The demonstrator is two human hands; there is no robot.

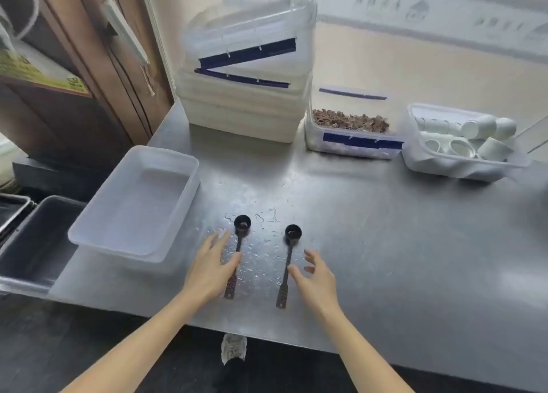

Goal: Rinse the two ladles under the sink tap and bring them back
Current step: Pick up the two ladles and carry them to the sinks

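Note:
Two small dark ladles lie side by side on the wet steel table (385, 229), bowls away from me and handles toward me. The left ladle (240, 229) has its handle partly under my left hand (212, 266), whose fingers are spread flat over it. The right ladle (289, 262) lies just left of my right hand (314, 277), which hovers with fingers apart and holds nothing. Water drops are scattered around both ladles. No sink or tap is in view.
A clear plastic tub (133, 203) sits left of the ladles, overhanging a grey bin (35, 238) at the table's left edge. Stacked white containers (246, 75), a box of brown pieces (350, 126) and a tray of white cups (462, 143) line the back.

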